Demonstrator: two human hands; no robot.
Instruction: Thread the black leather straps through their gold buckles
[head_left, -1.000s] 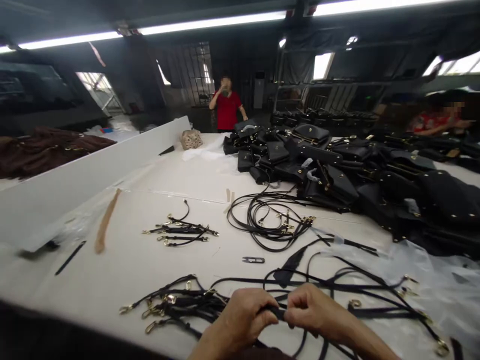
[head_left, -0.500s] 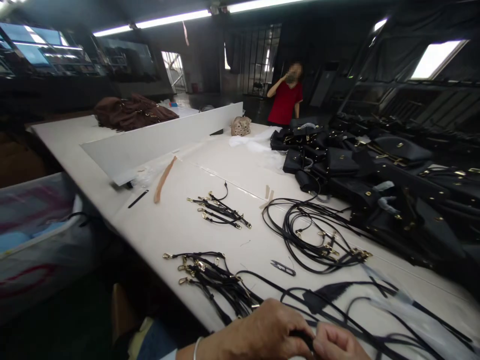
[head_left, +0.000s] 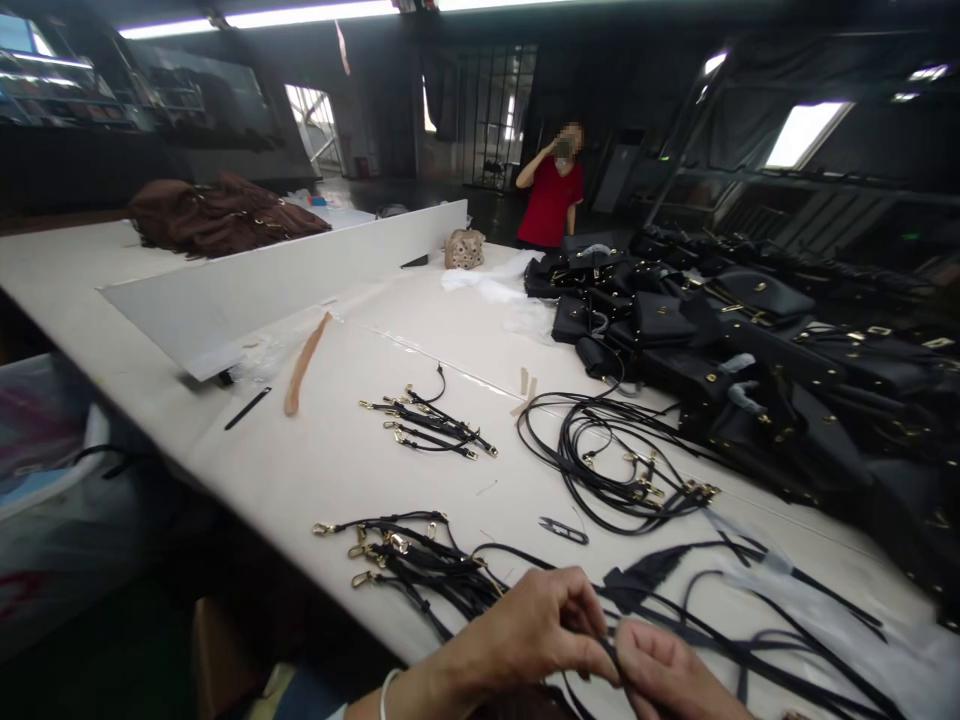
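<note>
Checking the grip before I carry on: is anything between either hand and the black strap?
Nothing visible. The left hand and right hand both pinch the black strap at the near edge of the table. The clipped strap bundle lies apart, to their left.

Both the left hand (head_left: 536,630) and the right hand (head_left: 660,680) are bare. A thin pale bangle (head_left: 385,695) circles the wrist behind the left hand. Below that forearm shows blue trouser cloth (head_left: 309,692), edged by a yellowish fabric (head_left: 271,682).
</note>
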